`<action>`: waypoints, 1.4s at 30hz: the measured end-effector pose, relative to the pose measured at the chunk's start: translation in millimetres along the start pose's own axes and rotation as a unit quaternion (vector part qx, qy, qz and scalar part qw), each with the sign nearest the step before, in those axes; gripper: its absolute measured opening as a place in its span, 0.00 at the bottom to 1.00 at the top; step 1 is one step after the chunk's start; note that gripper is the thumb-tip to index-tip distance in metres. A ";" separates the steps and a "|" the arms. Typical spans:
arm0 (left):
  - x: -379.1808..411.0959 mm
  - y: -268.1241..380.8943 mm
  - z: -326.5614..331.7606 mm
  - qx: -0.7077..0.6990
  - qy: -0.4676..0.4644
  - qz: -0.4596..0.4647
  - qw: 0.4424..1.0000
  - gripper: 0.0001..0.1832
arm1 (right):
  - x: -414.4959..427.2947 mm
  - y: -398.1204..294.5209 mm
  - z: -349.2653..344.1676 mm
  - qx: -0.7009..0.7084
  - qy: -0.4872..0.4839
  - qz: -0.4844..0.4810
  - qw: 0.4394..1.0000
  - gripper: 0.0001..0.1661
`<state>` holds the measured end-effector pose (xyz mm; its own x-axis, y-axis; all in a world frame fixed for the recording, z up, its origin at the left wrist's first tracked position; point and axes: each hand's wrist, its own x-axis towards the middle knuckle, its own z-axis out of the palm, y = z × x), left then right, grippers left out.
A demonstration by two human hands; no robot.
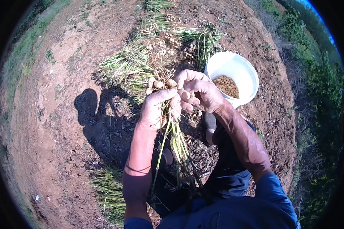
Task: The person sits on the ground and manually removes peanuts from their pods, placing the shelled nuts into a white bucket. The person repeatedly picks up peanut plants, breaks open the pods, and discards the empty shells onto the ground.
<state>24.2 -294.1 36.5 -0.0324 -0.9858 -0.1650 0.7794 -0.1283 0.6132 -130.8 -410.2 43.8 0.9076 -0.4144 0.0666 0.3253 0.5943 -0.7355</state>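
A bunch of pulled peanut plants [176,134] is gripped in my left hand [157,103], roots upward and the green stems hanging down between my knees. Several peanut pods [158,84] cluster at the root end, just above my left thumb. My right hand [202,93] meets the left one beside these pods, its fingers curled. Between those fingers shows a small pale-brown piece, seemingly a peanut pod [192,94], mostly covered by the fingers. To the right of my right hand stands a white plastic bucket [248,77] with loose peanut pods [226,86] in its bottom.
Heaps of pulled peanut plants [126,63] with pods lie on the brown soil [66,63] ahead. Another bundle of stems [110,191] lies at my left. My shoe [209,126] is close to the bucket. Green bushes [312,86] border the right side.
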 end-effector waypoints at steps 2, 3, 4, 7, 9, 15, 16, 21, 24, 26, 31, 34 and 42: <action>-0.1 -3.9 1.3 0.010 -0.028 0.022 0.999 0.16 | 2.0 5.8 -1.8 0.074 -0.005 0.011 0.997 0.10; 1.3 -6.4 0.3 0.010 -0.047 0.035 0.998 0.15 | 2.3 7.6 -2.8 0.141 -0.015 0.019 0.990 0.10; -1.3 -6.5 5.2 -0.014 -0.046 0.038 0.998 0.11 | 2.2 9.3 -3.4 0.207 -0.024 0.028 0.978 0.10; 4.8 -5.2 1.8 -0.104 -0.171 0.102 0.974 0.09 | 5.8 13.2 -0.7 0.297 -0.032 0.018 0.954 0.14; 5.7 -3.7 3.0 -0.045 -0.140 0.089 0.985 0.10 | 4.8 11.6 5.4 0.307 0.050 0.018 0.950 0.17; -1.1 -1.5 14.8 0.052 0.025 0.062 0.996 0.32 | 6.9 -3.5 9.4 -0.035 0.132 -0.011 0.991 0.23; 0.6 -3.2 13.5 0.065 0.022 0.056 0.996 0.37 | 6.2 -1.3 3.7 -0.065 0.128 -0.009 0.990 0.22; 2.3 -2.7 10.8 0.090 0.080 0.064 0.991 0.35 | 11.9 4.2 3.8 -0.343 0.070 -0.090 0.932 0.19; 6.4 -5.7 10.4 0.091 0.089 0.040 0.991 0.35 | 11.0 6.2 -3.2 -0.376 0.085 -0.082 0.919 0.18; 5.0 -5.0 6.4 0.077 0.064 0.024 0.995 0.37 | 6.6 -3.4 -0.1 -0.299 0.083 -0.007 0.951 0.17; -0.9 -1.9 10.7 0.034 -0.035 0.020 0.999 0.39 | 0.6 -10.6 3.9 -0.064 0.058 0.032 0.996 0.14; -4.1 -3.6 15.3 -0.040 -0.089 0.002 0.995 0.39 | -0.2 -3.0 -1.6 0.085 -0.008 0.021 0.996 0.10; 2.5 -1.8 6.4 -0.064 -0.065 0.075 0.993 0.40 | 13.3 11.7 -9.0 0.283 0.063 0.027 0.957 0.14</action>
<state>18.7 -297.1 39.9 0.0153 -0.9995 0.0272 0.8542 0.0272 0.5193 -117.3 -415.0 30.0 0.8997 -0.4308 -0.0698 0.4021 0.8805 -0.2510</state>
